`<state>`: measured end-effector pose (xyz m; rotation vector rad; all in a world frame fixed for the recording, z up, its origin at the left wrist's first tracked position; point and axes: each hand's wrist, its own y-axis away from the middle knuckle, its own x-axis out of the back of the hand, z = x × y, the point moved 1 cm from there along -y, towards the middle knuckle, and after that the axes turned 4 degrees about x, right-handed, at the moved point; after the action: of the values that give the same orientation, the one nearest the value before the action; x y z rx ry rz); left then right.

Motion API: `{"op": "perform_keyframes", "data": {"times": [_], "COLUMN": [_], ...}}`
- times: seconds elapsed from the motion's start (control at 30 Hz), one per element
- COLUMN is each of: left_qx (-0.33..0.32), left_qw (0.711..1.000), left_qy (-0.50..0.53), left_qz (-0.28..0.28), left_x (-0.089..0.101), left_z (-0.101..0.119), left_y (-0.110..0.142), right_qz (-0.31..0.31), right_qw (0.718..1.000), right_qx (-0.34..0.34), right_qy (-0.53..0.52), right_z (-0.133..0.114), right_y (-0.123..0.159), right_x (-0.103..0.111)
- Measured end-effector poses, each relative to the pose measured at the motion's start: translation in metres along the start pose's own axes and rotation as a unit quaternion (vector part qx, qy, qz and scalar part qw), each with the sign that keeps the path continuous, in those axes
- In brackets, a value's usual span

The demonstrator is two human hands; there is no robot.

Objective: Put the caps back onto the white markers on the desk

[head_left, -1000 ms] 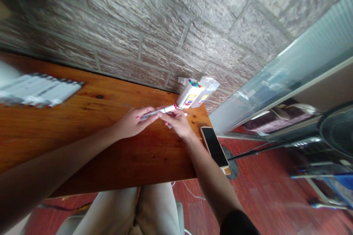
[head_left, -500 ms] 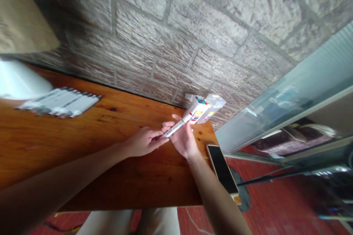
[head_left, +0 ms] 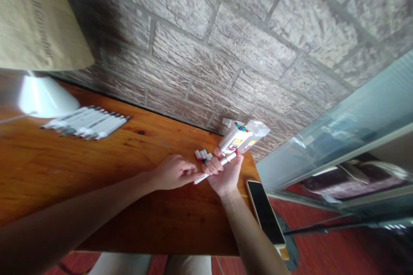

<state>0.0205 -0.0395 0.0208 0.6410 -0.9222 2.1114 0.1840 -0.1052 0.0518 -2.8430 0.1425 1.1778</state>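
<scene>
Now: right hand (head_left: 226,179) is gripping marker (head_left: 228,158) | left hand (head_left: 174,172) is touching it, grip unclear | phone (head_left: 266,213) lying at hands' four o'clock

Text and labels in view. Lampshade (head_left: 41,21): I see large dark lettering running down its fabric, with smaller print alongside, too blurred for me to read with certainty. Filled marker case (head_left: 228,138) and clear case (head_left: 260,131): yellow, red and blue labels, illegible. Row of white markers (head_left: 87,122): dark print, too small to read.
</scene>
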Motion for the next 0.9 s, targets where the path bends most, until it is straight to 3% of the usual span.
{"op": "perform_keyframes", "data": {"times": [0.3,0.5,0.7,0.9], "left_qx": [0.009,0.021,0.032,0.031], "left_qw": [1.000,0.999,0.997,0.997], "left_qy": [-0.008,0.003,0.020,0.008], "left_qz": [0.023,0.044,0.072,0.072], "left_x": [-0.002,0.000,0.007,0.011], "left_z": [-0.007,-0.013,-0.016,-0.010], "left_y": [-0.002,-0.002,-0.004,-0.003], "right_qz": [0.014,0.065,0.120,0.160], "right_qw": [0.999,0.994,0.965,0.953], "right_qx": [0.028,0.085,0.197,0.184], "right_qy": [-0.044,0.034,0.126,0.182], "right_z": [0.000,-0.011,-0.024,-0.015], "right_y": [-0.004,-0.012,-0.013,-0.016], "right_x": [0.002,0.005,0.016,0.018]}}
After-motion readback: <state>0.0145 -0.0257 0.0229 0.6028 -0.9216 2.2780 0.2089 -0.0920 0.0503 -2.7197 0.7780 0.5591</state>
